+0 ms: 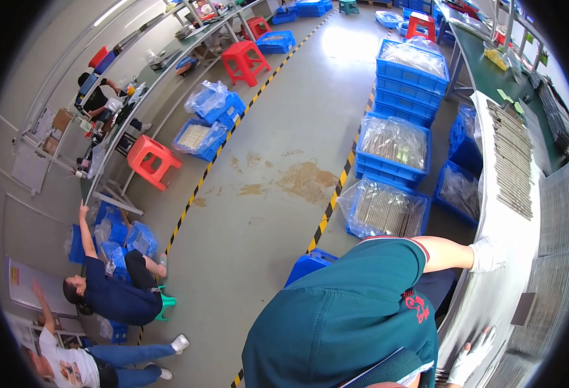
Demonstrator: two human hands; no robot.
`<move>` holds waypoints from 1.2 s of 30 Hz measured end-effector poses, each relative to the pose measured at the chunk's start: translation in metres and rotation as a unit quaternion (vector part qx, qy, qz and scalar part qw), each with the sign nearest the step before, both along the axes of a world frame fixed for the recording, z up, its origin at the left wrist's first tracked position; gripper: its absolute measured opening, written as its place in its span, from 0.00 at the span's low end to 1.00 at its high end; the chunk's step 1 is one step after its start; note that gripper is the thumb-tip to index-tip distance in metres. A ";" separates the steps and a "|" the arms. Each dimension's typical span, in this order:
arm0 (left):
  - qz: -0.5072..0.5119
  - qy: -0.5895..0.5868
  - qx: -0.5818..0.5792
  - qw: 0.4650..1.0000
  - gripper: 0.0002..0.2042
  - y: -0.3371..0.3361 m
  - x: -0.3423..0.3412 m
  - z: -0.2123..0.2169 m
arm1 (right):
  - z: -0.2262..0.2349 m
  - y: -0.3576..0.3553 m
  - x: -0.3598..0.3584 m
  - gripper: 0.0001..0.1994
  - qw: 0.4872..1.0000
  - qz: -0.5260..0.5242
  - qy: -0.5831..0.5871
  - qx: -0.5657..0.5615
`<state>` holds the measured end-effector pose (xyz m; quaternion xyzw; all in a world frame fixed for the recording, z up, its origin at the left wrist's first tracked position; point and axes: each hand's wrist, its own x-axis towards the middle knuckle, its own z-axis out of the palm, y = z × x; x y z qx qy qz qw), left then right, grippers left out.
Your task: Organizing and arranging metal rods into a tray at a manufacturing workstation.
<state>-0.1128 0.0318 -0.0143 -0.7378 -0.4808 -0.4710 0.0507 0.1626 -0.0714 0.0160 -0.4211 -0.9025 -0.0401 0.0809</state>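
Observation:
My left hand (488, 255), in a white glove, rests on the near edge of a long white-covered table (491, 194) on my right; its fingers are bunched and I cannot tell whether they hold anything. My right hand (472, 355), also gloved, lies lower on the same table with its fingers spread and nothing in it. My teal shirt (343, 317) fills the lower middle of the view. Farther along the table lies a long row of thin metal strips (512, 158). Grey ribbed trays (556, 213) sit beyond them.
Blue crates (393, 150) of bagged metal parts stand stacked on the floor beside the table, behind a yellow-black floor line (336, 187). Red stools (152, 160) and more blue crates (202, 137) line a workbench (168, 71) on the left. Two people (113, 291) are at the lower left and another (97, 97) farther back.

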 end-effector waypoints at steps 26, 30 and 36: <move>0.022 0.013 -0.049 0.998 0.11 0.015 0.012 -0.013 | -0.002 0.024 -0.051 0.30 0.992 0.068 -0.103 -0.015; 0.028 0.000 -0.061 0.998 0.12 0.014 0.013 -0.016 | -0.009 0.022 -0.035 0.30 0.994 0.059 -0.094 -0.016; 0.017 0.009 -0.068 0.997 0.12 0.017 0.014 -0.017 | -0.012 0.017 -0.017 0.29 0.995 0.043 -0.086 -0.001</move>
